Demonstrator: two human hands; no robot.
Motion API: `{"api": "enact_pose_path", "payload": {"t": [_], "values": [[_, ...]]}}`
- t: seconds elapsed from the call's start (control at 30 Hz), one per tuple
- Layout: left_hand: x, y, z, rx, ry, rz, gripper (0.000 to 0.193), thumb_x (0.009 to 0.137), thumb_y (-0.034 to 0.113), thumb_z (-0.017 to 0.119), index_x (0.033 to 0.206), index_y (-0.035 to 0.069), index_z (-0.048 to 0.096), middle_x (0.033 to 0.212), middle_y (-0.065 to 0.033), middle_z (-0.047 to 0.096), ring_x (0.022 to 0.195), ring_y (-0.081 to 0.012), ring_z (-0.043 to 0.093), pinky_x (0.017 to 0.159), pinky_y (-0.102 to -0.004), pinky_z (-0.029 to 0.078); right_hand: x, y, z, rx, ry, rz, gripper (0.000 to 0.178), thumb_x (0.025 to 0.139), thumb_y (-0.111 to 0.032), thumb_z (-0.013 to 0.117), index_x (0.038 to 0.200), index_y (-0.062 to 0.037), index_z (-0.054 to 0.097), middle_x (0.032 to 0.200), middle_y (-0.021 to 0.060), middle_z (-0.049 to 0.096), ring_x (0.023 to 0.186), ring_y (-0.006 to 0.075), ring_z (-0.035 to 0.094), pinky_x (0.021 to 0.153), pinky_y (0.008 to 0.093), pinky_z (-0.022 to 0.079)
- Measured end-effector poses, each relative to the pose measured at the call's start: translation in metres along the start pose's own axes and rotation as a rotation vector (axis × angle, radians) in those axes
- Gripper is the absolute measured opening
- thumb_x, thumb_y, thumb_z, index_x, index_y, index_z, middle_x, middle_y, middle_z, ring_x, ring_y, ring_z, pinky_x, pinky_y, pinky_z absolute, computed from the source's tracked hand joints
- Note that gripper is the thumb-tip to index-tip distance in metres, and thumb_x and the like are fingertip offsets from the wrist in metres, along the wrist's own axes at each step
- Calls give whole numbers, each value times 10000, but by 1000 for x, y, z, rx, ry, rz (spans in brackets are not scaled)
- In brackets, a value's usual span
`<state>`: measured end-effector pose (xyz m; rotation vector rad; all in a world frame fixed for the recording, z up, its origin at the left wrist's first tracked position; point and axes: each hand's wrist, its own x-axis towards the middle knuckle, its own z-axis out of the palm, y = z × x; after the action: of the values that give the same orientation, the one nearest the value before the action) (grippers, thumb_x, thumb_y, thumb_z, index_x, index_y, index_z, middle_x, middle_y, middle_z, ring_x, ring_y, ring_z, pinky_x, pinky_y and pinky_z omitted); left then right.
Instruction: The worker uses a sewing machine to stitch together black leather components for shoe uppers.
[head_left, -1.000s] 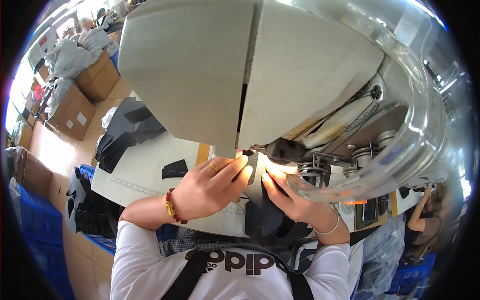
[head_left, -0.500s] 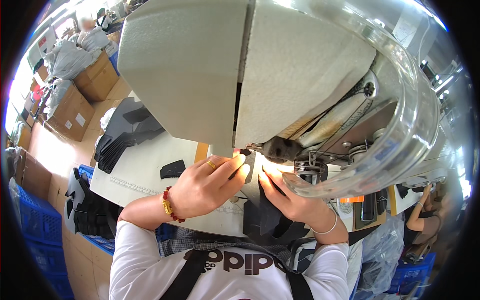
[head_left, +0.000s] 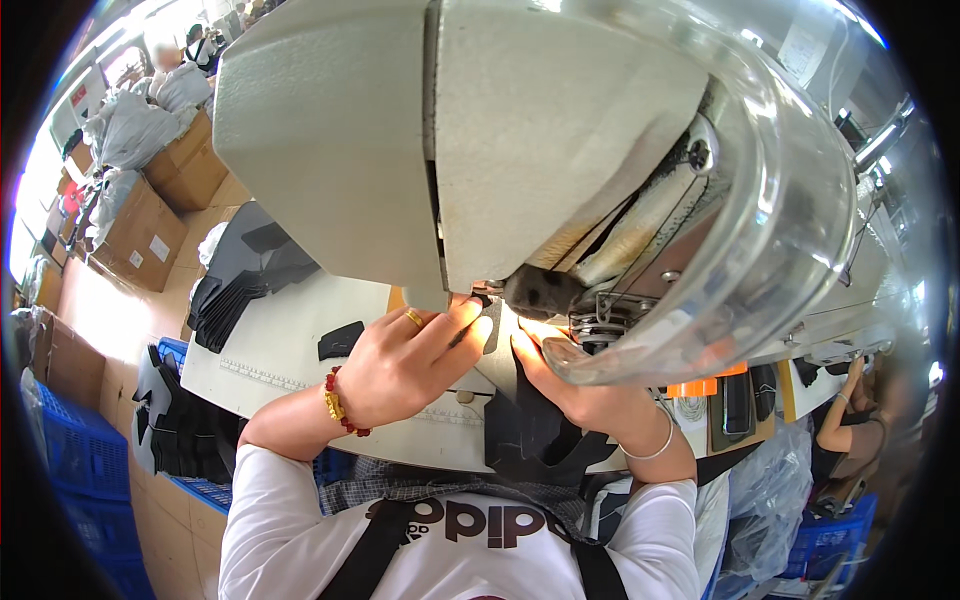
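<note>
A large pale sewing machine (head_left: 330, 150) fills the upper middle, its needle area mostly hidden behind the head and fingers. My left hand (head_left: 400, 360), with a gold ring and a red beaded bracelet, is closed beside the needle; a dark bit of material shows between its fingers. Opposite it, my right hand (head_left: 585, 395) has its fingers pressed together on a black cut piece (head_left: 530, 430) that hangs toward me over the table edge. Part of this hand lies behind the clear curved guard (head_left: 690, 350). Its grip is partly hidden.
On the white table (head_left: 290, 335) lie a small black piece (head_left: 341, 341) and a stack of black cut pieces (head_left: 235, 300). Blue crates (head_left: 85, 440) and cardboard boxes (head_left: 135, 235) stand left. An orange object (head_left: 692, 388) and a phone (head_left: 738, 405) lie right. Another person (head_left: 850, 425) sits far right.
The view has shifted slightly, so the machine appears further left. My fingers stay near the needle; the right hand's fingertips sit slightly lower, and more of the orange object shows.
</note>
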<state>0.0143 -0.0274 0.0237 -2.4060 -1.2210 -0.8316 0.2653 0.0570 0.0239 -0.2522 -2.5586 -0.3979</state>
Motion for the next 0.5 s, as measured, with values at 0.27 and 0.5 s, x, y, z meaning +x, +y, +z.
{"api": "enact_pose_path", "payload": {"t": [0.27, 0.5], "values": [[3, 4, -2, 12, -7, -16, 302, 711, 89, 701, 1005, 27, 672, 1120, -157, 661, 842, -213, 692, 690, -313, 590, -4, 0, 8, 139, 58, 75, 369, 841, -60, 625, 1188, -19, 743, 1162, 153, 750, 1053, 247, 746, 942, 347, 604], [3, -5, 6, 24, 69, 37, 276, 720, 79, 705, 989, 28, 667, 1119, -143, 661, 793, -206, 676, 673, -312, 583, 5, 3, 7, 144, 106, 88, 355, 800, -95, 644, 1126, -49, 776, 1186, 134, 756, 1073, 248, 744, 948, 352, 600]]}}
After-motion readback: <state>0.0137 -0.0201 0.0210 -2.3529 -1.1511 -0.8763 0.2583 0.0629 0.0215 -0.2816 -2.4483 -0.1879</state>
